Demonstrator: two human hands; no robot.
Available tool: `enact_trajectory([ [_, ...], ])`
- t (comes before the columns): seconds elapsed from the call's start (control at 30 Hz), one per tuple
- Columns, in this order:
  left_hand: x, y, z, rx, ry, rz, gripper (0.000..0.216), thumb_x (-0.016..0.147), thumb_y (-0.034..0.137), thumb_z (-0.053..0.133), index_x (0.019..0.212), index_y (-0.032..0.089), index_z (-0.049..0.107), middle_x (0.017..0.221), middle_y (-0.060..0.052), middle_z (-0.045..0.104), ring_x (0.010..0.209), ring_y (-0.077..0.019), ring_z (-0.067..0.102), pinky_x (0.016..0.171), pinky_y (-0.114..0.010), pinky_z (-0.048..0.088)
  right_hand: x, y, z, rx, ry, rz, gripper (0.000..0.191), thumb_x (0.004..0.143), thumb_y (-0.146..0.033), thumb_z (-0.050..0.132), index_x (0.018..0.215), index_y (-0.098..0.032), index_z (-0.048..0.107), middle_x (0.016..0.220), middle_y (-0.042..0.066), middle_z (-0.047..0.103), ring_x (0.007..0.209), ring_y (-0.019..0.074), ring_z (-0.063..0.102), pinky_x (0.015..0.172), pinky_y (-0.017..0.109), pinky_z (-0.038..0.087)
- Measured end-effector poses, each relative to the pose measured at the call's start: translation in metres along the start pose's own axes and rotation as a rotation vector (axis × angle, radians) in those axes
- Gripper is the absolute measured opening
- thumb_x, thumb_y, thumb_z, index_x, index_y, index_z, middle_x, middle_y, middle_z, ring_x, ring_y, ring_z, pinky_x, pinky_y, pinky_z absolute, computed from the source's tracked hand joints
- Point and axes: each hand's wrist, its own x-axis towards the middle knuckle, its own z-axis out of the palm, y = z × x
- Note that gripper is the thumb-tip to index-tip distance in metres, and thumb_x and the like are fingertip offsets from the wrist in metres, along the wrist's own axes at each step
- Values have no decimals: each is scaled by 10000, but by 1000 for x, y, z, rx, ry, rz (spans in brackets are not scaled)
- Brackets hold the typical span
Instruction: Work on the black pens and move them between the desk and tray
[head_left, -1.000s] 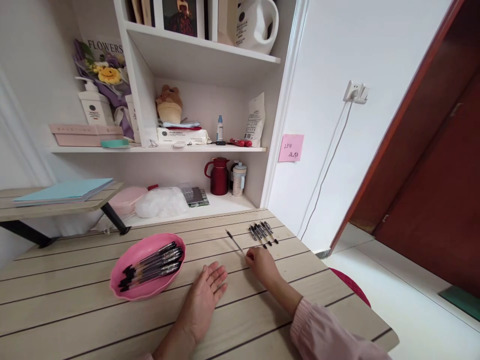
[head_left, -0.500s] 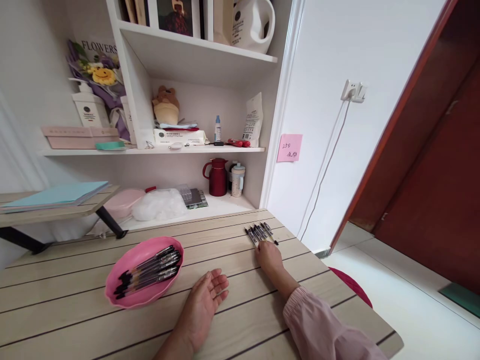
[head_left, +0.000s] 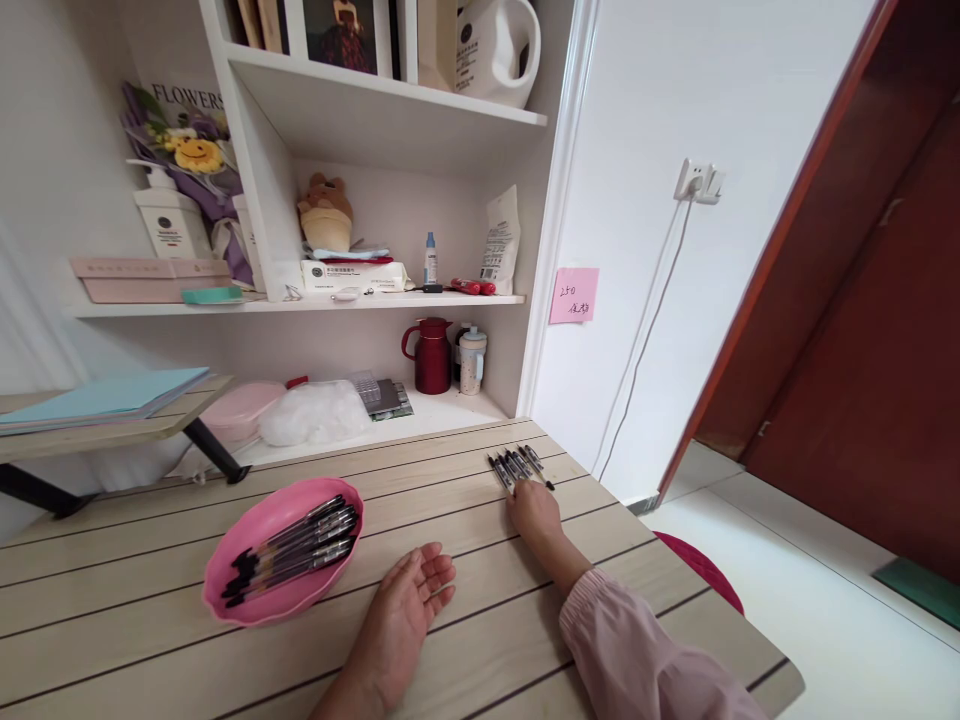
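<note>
Several pens (head_left: 517,462) with clear barrels and black ends lie side by side in a row near the table's far right corner. My right hand (head_left: 535,512) is at the near end of this row, its fingers closed on a pen and hiding the lower ends of others. Palm turned up and fingers loosely curled, my left hand (head_left: 411,605) rests on the table with nothing in it. To its left stands a pink oval bowl (head_left: 225,545) with a wavy rim. More pens (head_left: 304,548) of the same kind lie in it, slanting, with their clear ends toward the upper right.
The table (head_left: 480,640) has wood slats with dark lines. A small raised stand (head_left: 161,410) at the left bears blue paper (head_left: 105,393). Behind the table, a white shelf holds a red jug (head_left: 433,357), a cup (head_left: 472,362) and a white plastic bag (head_left: 315,412).
The view has shifted slightly, so the bowl and shelf appear a little further left. Both hands keep nearly the same pose, and the row of pens looks unchanged.
</note>
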Motion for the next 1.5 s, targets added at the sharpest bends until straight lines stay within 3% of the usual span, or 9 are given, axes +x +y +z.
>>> enact_trajectory([
  [0.5,-1,0,0,27,-15,17,261,728,297,597,929,130,613,881,-99,647,845,-206,607,815,-365,431,-1,0,-4,10,21,-6,280,794,-292,431,970,-167,610,999,130,622,917,228,568,741,317,400],
  [0.77,-1,0,0,16,-25,6,265,719,299,605,925,135,622,867,-89,651,836,-196,606,816,-354,427,7,44,-29,34,44,60,239,788,-228,413,851,-160,634,889,129,652,847,214,590,644,273,386],
  [0.9,0,0,-2,23,-39,8,251,737,293,588,930,134,618,869,-90,647,841,-197,603,817,-355,427,4,57,-28,48,23,54,197,762,-216,453,790,-155,638,872,109,659,831,202,595,624,248,372],
  [1.5,1,-1,-4,41,-47,13,256,755,296,569,949,133,608,898,-92,634,866,-196,588,822,-360,424,6,34,-12,43,-47,14,196,785,-261,470,885,-172,613,948,104,648,906,208,583,683,254,389],
])
